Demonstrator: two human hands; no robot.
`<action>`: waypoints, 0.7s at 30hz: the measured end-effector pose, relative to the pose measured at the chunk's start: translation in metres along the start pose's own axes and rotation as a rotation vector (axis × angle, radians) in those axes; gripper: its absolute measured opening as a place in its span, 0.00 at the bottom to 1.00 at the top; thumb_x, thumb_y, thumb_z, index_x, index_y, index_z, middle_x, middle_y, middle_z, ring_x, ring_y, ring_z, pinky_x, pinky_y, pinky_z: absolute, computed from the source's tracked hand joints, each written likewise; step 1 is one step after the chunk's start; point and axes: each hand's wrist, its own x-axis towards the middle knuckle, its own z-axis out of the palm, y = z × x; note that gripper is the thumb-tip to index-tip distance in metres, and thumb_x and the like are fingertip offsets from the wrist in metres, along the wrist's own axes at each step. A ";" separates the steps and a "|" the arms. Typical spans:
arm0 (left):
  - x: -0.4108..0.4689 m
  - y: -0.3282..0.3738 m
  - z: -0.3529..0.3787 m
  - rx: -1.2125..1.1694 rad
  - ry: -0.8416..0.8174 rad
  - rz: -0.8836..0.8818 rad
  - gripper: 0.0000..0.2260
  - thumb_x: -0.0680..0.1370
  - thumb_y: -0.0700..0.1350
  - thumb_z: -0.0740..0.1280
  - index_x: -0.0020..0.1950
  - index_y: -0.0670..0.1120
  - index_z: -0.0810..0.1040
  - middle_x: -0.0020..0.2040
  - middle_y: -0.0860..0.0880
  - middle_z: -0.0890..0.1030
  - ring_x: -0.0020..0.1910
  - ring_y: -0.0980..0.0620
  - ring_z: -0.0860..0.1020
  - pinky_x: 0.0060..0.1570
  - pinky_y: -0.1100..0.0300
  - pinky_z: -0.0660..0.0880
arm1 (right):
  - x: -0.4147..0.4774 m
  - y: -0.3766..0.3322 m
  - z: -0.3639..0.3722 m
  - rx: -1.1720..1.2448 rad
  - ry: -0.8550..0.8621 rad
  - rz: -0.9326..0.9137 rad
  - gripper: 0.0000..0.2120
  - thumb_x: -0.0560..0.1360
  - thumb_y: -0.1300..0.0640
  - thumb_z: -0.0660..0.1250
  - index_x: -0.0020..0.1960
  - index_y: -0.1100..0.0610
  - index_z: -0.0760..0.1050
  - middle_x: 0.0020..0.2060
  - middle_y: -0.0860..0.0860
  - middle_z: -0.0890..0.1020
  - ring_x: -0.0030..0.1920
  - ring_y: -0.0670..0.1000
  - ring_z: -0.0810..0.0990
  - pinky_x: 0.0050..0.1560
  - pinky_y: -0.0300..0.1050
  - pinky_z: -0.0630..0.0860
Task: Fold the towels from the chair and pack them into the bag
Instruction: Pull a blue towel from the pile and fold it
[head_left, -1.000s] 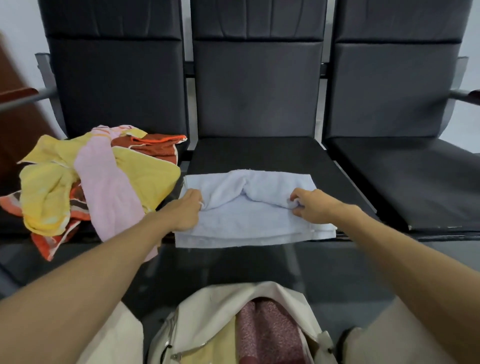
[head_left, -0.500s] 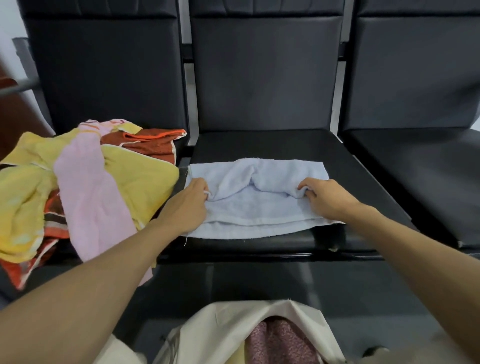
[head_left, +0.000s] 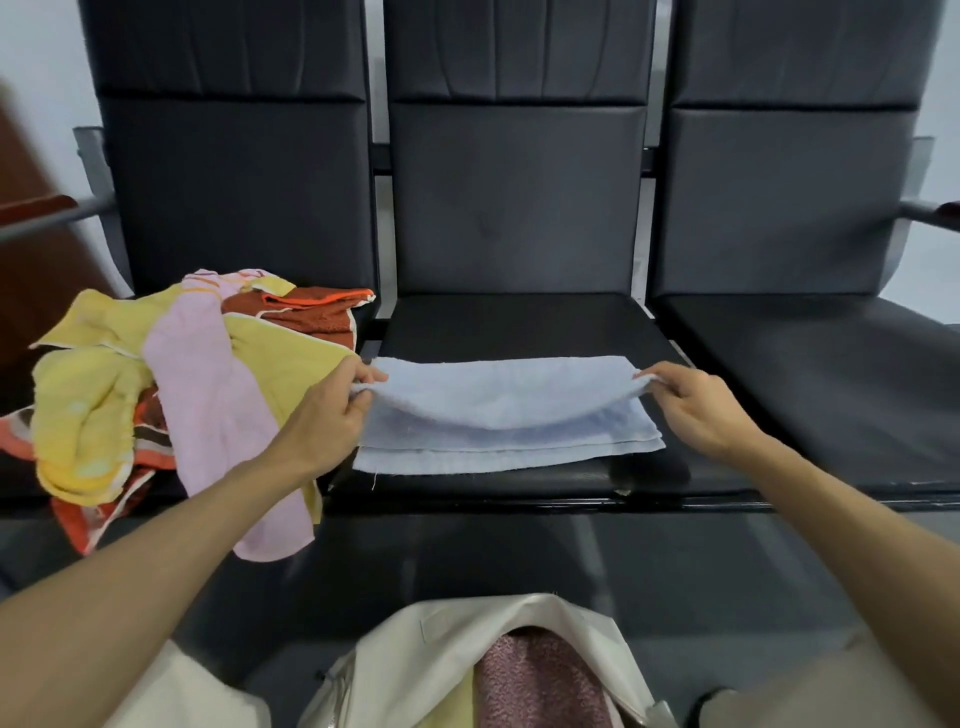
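Note:
A light blue towel lies folded on the middle black seat. My left hand pinches its upper layer at the left end, and my right hand pinches the same layer at the right end. That layer is lifted and sags between the hands over the flat layers below. A heap of unfolded towels, yellow, pink and orange-red, covers the left seat. At the bottom, a cream bag stands open on the floor with a dark pink towel and a pale yellow one inside.
Three black padded chairs stand in a row; the right seat is bare. Metal armrests stick out at the far left and far right. A dark glossy floor lies between the seats and the bag.
Both hands have lifted and spread the bunched upper layer of the blue towel, which now hangs stretched between them. The camera view has shifted.

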 end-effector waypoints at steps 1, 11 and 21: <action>-0.005 0.000 -0.003 0.018 -0.060 -0.023 0.08 0.82 0.37 0.58 0.51 0.50 0.71 0.59 0.52 0.76 0.55 0.53 0.74 0.52 0.61 0.70 | -0.004 0.001 -0.002 -0.029 -0.046 -0.008 0.13 0.82 0.60 0.56 0.57 0.56 0.78 0.32 0.48 0.76 0.30 0.48 0.72 0.32 0.38 0.70; -0.005 -0.008 -0.005 0.069 -0.290 -0.212 0.05 0.81 0.46 0.63 0.50 0.47 0.77 0.55 0.51 0.76 0.53 0.53 0.75 0.51 0.60 0.70 | -0.004 0.006 -0.001 -0.178 -0.300 0.133 0.17 0.81 0.45 0.58 0.50 0.53 0.81 0.38 0.48 0.78 0.39 0.48 0.75 0.40 0.43 0.69; 0.020 -0.016 0.016 0.050 -0.253 -0.717 0.18 0.77 0.49 0.70 0.58 0.36 0.75 0.48 0.43 0.76 0.39 0.51 0.72 0.30 0.62 0.66 | 0.027 -0.008 0.037 -0.074 -0.121 0.365 0.20 0.76 0.60 0.62 0.68 0.58 0.70 0.67 0.58 0.71 0.66 0.58 0.71 0.63 0.49 0.71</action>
